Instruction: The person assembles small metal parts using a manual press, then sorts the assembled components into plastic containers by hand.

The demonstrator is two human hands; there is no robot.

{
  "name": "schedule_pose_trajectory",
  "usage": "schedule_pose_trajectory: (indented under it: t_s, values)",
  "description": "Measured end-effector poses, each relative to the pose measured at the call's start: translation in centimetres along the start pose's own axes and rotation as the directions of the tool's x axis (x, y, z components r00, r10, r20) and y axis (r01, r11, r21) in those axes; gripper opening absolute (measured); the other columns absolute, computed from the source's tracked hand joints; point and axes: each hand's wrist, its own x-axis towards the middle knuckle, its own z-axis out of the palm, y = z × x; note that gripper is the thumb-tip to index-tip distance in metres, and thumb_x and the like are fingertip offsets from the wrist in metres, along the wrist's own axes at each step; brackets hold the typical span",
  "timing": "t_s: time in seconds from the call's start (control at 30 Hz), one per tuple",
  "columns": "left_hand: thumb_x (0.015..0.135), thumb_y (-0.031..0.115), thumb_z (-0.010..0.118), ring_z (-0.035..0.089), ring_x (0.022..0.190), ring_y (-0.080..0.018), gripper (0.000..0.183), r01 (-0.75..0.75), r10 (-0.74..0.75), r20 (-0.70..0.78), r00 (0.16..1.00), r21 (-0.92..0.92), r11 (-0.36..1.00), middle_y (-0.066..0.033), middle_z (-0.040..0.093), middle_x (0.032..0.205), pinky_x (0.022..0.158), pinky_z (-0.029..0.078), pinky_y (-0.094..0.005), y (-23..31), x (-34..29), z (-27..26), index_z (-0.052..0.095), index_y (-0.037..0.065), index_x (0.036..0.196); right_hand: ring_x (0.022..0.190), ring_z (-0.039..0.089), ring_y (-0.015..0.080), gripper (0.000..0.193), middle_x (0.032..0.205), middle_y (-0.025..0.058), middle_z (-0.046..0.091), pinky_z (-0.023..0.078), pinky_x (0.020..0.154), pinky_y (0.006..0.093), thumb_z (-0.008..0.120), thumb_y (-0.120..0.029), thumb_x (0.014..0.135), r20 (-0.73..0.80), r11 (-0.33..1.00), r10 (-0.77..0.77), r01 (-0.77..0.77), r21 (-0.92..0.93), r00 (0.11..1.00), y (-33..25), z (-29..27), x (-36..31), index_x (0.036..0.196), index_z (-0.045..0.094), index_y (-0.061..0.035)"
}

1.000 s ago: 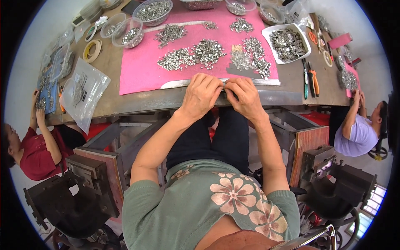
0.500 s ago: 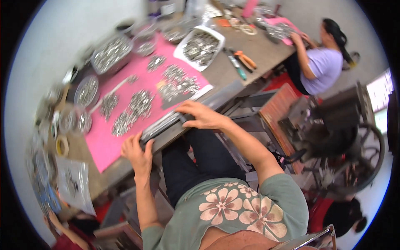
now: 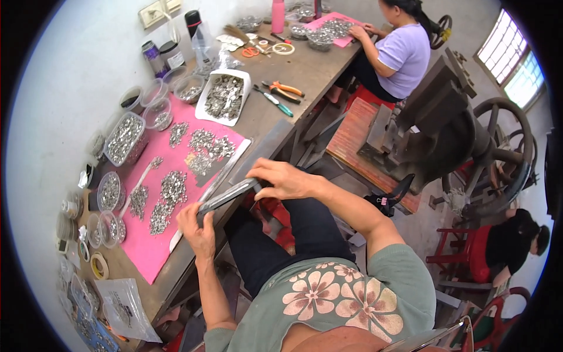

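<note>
Fingers (image 3: 189,215) of the left hand (image 3: 201,233) pinch one end of a long dark bar (image 3: 226,198), thumb on the near side, while those of the right hand (image 3: 288,179) grip its other end. The bar slants up toward the right hand, with a silvery row along its upper face; what makes up that row is too small to tell. It is held over the near edge of the table (image 3: 316,58), before the person's lap; whether it touches the table cannot be told.

Just beyond it, a pink mat (image 3: 139,249) bears several heaps of small metal pieces (image 3: 175,186), with a silvery strip (image 3: 239,152) along its near edge. Clear tubs (image 3: 138,151) of similar pieces stand along the far side. A white tray (image 3: 248,97), also full, sits at the mat's right end; orange-handled pliers (image 3: 287,90) and a green-handled tool (image 3: 284,110) lie near it. Leftward are a tape roll (image 3: 106,264) and a clear plastic bag (image 3: 126,308). Farther right along the table, a person in a lavender shirt (image 3: 404,56) sits with both hands at another pink mat, near a pink bottle (image 3: 278,17).
</note>
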Motion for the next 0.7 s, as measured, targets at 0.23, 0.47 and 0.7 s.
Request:
schedule_pose_trajectory:
  t_s: [0.23, 0.47, 0.7]
  values:
    - [0.088, 0.005, 0.071, 0.061, 0.087, -0.0191, 0.03, 0.066, 0.212, 0.335, 0.918, -0.655, 0.752, -0.0084, 0.062, 0.096, 0.081, 0.049, -0.0298, 12.0, 6.6, 15.3, 0.065, 0.003, 0.117, 0.092, 0.064, 0.0251, 0.049, 0.104, 0.0112, 0.062, 0.053, 0.082, 0.0335, 0.087, -0.018, 0.076, -0.399, 0.883, 0.351, -0.441, -0.161, 0.847, -0.9, -11.3, -14.1, 0.117, 0.065, -0.0003]
    - [0.097, 0.002, 0.058, 0.058, 0.113, -0.0124, 0.045, 0.421, 0.436, 0.635, 0.638, -0.762, 0.493, -0.0049, 0.064, 0.122, 0.101, 0.045, -0.0265, 24.2, 8.4, 32.9, 0.055, 0.002, 0.143, 0.074, 0.058, 0.0201, 0.042, 0.089, 0.0084, 0.057, 0.05, 0.067, 0.0329, 0.089, -0.011, 0.069, -0.766, 0.638, 0.362, -0.741, -0.212, 0.531, -2.1, -15.8, -24.0, 0.102, 0.065, -0.0004]
    - [0.102, 0.007, 0.051, 0.062, 0.106, -0.0134, 0.038, 0.39, 0.522, 0.607, 0.599, -0.79, 0.473, -0.0057, 0.069, 0.116, 0.095, 0.048, -0.0279, 31.1, 8.5, 38.6, 0.061, 0.003, 0.138, 0.073, 0.053, 0.0252, 0.054, 0.075, 0.006, 0.056, 0.046, 0.065, 0.0397, 0.098, -0.027, 0.059, -0.857, 0.508, 0.419, -0.86, -0.054, 0.301, -0.1, -13.2, -24.0, 0.085, 0.055, -0.0052]
